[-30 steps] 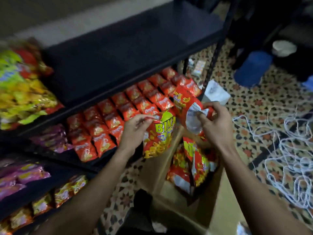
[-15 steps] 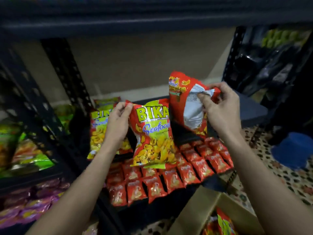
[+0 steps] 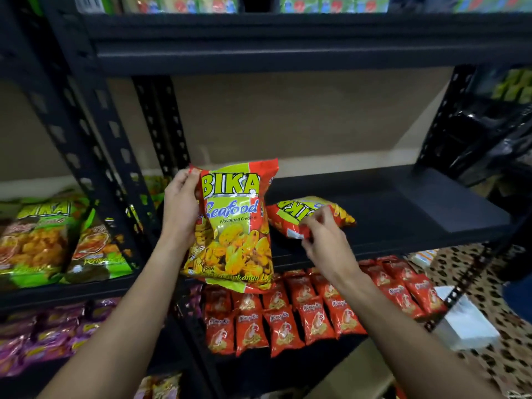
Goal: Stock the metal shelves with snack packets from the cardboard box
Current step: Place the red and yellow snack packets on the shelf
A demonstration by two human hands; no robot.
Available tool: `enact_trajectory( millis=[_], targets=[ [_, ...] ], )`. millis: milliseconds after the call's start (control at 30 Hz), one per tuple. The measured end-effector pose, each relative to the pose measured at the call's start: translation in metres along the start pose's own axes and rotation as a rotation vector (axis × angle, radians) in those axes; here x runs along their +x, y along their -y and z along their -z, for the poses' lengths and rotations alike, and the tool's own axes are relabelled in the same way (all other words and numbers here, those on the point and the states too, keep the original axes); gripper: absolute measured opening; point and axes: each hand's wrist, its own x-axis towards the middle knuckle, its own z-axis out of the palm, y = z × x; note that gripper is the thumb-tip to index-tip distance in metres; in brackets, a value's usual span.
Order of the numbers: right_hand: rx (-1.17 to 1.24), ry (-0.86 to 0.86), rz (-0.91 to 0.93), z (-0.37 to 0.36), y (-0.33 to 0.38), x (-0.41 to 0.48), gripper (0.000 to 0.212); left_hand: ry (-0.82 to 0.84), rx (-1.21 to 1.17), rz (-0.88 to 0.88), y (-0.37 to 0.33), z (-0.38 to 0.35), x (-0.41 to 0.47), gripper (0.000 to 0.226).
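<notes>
My left hand [image 3: 181,208] grips the upper left edge of a red and yellow BIKA Seafood packet [image 3: 233,234], held upright in front of the black metal shelf [image 3: 403,208]. A second packet of the same kind [image 3: 305,214] lies flat on that shelf, just to the right. My right hand [image 3: 319,240] pinches that packet's near end with curled fingers. A corner of the cardboard box [image 3: 354,375] shows at the bottom, below my right forearm.
Small red packets [image 3: 288,321] fill the shelf below. Green packets [image 3: 43,240] and purple packets [image 3: 43,332] fill the left rack. A black plastic bag [image 3: 489,133] hangs at the right. A white box [image 3: 466,323] lies on the patterned floor.
Both hands rose from the box to the middle shelf. My right hand's packet went from upright in the air to lying flat on the shelf. The left packet stays held upright.
</notes>
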Motion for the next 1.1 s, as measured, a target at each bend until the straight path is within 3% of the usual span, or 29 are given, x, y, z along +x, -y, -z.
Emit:
enact_trajectory(
  millis=[100,200,333,400,467,567,867,1000,1100],
  targets=[
    [-0.026,0.171,-0.028,-0.01,0.005,0.004,0.038,-0.007,-0.007,0.02,0.006,0.004,0.002,0.025],
    [0.134,0.308,-0.004,-0.007,0.002,0.012,0.058,-0.012,-0.002,0.035,0.01,0.005,0.003,0.025],
    [0.28,0.004,0.029,0.014,-0.012,0.044,0.041,-0.038,-0.02,0.063,0.011,0.009,0.006,0.026],
    [0.221,-0.063,0.0,0.019,-0.029,0.062,0.034,-0.067,-0.059,0.064,0.011,0.012,0.01,0.021],
    [0.077,0.066,-0.051,0.013,-0.05,0.075,0.039,-0.089,-0.078,0.076,0.01,0.015,0.012,0.014],
    [-0.004,0.278,-0.085,-0.001,-0.071,0.073,0.048,-0.118,-0.058,0.114,0.012,0.014,0.013,0.029],
    [-0.311,0.142,-0.214,-0.02,-0.049,0.07,0.058,-0.239,-0.016,0.188,0.018,0.016,0.023,0.044],
    [-0.163,0.127,-0.248,-0.017,-0.035,0.081,0.061,-0.258,0.008,0.198,0.018,0.014,0.026,0.041],
    [-0.124,0.064,-0.114,-0.01,-0.04,0.087,0.051,-0.276,0.037,0.203,0.02,0.015,0.028,0.045]
  ],
)
